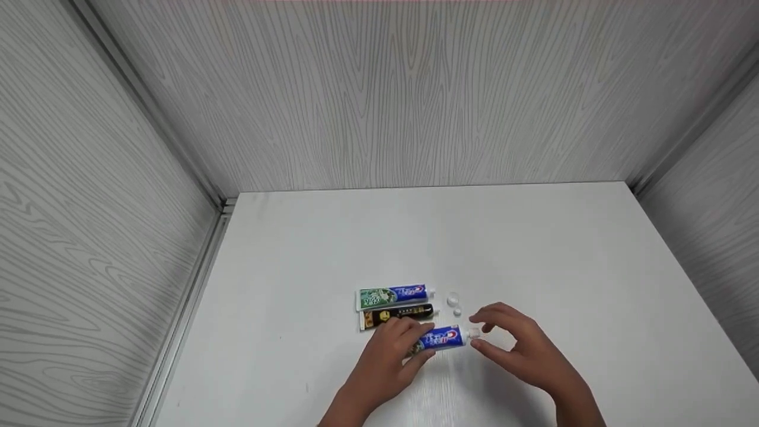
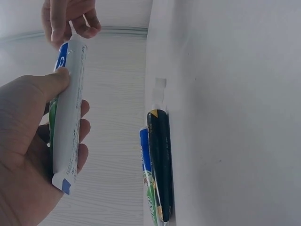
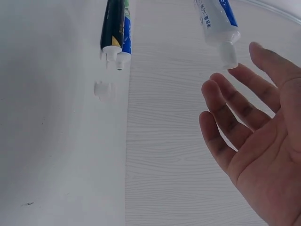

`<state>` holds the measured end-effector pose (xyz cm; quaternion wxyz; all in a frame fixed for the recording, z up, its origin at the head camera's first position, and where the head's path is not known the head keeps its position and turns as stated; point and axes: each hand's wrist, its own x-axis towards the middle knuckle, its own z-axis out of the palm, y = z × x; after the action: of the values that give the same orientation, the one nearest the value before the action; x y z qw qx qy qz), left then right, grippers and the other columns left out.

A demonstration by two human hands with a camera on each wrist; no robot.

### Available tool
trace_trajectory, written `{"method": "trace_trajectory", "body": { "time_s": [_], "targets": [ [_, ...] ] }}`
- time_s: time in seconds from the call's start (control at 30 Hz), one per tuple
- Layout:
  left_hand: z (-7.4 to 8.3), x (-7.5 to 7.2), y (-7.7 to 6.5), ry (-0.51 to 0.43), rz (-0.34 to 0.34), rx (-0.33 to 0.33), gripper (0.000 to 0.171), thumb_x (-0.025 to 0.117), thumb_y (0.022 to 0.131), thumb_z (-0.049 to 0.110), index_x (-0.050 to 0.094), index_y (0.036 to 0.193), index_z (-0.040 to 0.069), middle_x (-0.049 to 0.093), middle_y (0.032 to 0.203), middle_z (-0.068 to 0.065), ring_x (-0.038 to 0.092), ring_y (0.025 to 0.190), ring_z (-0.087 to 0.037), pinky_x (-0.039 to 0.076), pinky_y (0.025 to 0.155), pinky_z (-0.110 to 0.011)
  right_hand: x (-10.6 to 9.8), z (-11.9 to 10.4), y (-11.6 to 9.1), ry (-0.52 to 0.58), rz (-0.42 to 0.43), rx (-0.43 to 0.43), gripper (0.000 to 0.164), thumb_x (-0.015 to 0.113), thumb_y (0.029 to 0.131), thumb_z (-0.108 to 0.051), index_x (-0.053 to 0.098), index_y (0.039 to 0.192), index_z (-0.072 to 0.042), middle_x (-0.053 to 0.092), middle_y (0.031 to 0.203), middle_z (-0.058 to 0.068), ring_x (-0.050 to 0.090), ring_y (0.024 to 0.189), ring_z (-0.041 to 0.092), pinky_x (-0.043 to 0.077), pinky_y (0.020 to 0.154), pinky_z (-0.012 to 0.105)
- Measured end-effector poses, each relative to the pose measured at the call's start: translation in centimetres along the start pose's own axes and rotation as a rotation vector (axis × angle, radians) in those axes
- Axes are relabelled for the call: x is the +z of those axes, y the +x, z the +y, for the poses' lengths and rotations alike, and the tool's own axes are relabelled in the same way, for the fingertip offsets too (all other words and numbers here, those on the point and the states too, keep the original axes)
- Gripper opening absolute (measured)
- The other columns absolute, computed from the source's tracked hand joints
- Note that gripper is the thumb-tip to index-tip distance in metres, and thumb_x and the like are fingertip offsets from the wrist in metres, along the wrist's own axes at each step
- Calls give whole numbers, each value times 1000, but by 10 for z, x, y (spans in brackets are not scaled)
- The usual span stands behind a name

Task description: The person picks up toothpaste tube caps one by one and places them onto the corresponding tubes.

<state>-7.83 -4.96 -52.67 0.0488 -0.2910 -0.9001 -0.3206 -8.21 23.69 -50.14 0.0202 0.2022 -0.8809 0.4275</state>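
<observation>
My left hand grips a blue, white and green toothpaste tube around its body, thumb along one face and fingers behind. The tube is held above the table with its pale cap pointing right. My right hand is around that cap end with thumb and fingers parted. In the right wrist view its index fingertip is right at the cap's tip, while the thumb stands apart. Beyond the left hand, a black toothpaste tube and a green and blue toothpaste tube lie side by side, nozzles bare.
Two small white caps, a larger one and a smaller one, sit on the white table just right of the lying tubes. Wood-grain panels wall the table at the back and both sides.
</observation>
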Motion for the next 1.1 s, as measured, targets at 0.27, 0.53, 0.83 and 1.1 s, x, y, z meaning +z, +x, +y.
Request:
{"method": "trace_trajectory", "body": {
  "time_s": [0.27, 0.53, 0.83, 1.1],
  "targets": [
    [0, 1, -2, -26, 2, -5, 43, 64, 105, 47, 69, 141, 24, 70, 119, 11, 58, 106, -9, 52, 97, -34, 0, 1, -2, 40, 7, -98, 49, 84, 88, 1, 73, 119, -35, 71, 118, -9, 69, 95, 12, 58, 87, 26],
    [0, 0, -3, -28, -7, -1, 44, 62, 106, 48, 67, 142, 25, 70, 121, 11, 58, 106, -9, 53, 97, -34, -2, 1, 1, 103, -32, -167, 31, 78, 91, 7, 75, 107, -19, 75, 106, -1, 69, 93, 13, 61, 81, 29],
    [1, 0, -3, -10, -24, 16, 42, 62, 107, 47, 68, 142, 24, 71, 120, 10, 58, 105, -10, 52, 95, -34, -2, 5, 0, 88, -89, -94, 30, 75, 95, 3, 76, 108, -24, 77, 106, -3, 69, 91, 10, 60, 81, 30],
    [2, 2, -1, 15, -30, 22, 41, 63, 107, 45, 69, 141, 23, 70, 120, 10, 57, 105, -11, 51, 95, -34, -2, 6, 1, 76, -116, -53, 14, 71, 103, -14, 76, 110, -26, 75, 104, -10, 67, 89, 8, 58, 80, 27]
  ]
}}
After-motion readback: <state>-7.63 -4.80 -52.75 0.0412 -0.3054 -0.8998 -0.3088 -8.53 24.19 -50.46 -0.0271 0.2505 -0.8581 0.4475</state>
